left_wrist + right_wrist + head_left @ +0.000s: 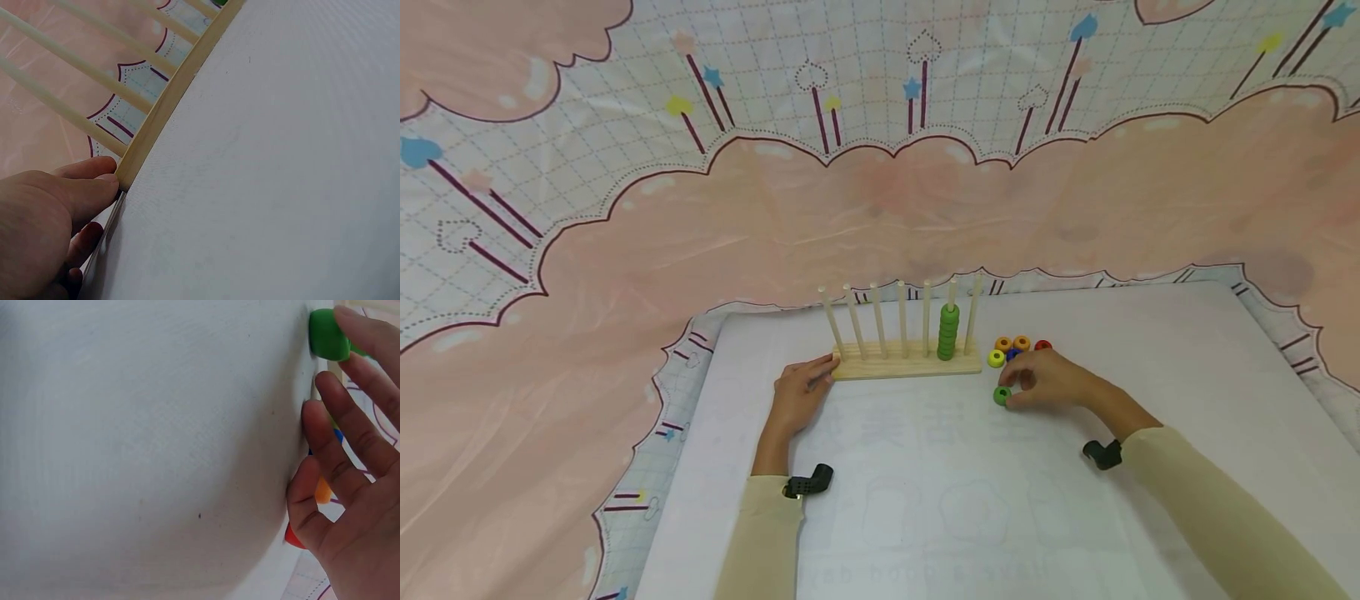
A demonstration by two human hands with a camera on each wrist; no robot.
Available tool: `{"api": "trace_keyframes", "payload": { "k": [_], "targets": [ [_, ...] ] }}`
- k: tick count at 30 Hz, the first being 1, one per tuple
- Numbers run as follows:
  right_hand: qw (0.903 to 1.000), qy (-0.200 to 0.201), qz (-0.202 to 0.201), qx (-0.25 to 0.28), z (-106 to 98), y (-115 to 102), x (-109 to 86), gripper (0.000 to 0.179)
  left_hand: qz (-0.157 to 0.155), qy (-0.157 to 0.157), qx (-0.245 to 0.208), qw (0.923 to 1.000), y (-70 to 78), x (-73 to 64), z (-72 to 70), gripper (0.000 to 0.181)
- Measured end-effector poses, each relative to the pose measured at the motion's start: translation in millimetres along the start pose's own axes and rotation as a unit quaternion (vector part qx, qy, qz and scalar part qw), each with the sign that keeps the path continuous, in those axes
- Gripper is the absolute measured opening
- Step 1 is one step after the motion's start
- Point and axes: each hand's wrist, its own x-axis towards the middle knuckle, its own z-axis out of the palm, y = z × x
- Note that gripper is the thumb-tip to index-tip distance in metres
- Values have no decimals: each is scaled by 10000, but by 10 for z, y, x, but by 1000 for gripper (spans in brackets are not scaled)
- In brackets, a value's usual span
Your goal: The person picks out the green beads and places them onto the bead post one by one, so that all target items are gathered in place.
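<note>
A wooden peg stand (904,367) with a row of upright pegs stands on the white table. Green beads (948,332) are stacked on its second peg from the right; the other pegs hold none. My left hand (801,393) grips the stand's left end, thumb and forefinger at the corner of the base (159,112) in the left wrist view. To the right of the stand, my right hand (1048,382) pinches a loose green bead (1002,396) between thumb and forefinger, low over the table. In the right wrist view this green bead (329,334) shows at the fingertips, the other fingers spread.
Beyond my right hand lie loose beads: a yellow one (996,358), orange ones (1021,342), a blue one (1013,354) partly covered by others, and a red one (1042,344) partly behind the hand. A patterned pink cloth (895,225) lies past the table's far edge.
</note>
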Motion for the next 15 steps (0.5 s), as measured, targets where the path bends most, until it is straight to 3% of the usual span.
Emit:
{"api": "trace_keyframes", "payload": {
  "k": [15],
  "targets": [
    [10000,-32,78,-11,5,-21,-13,27,90,67,-30,9999,-25,1,18,35]
  ]
}}
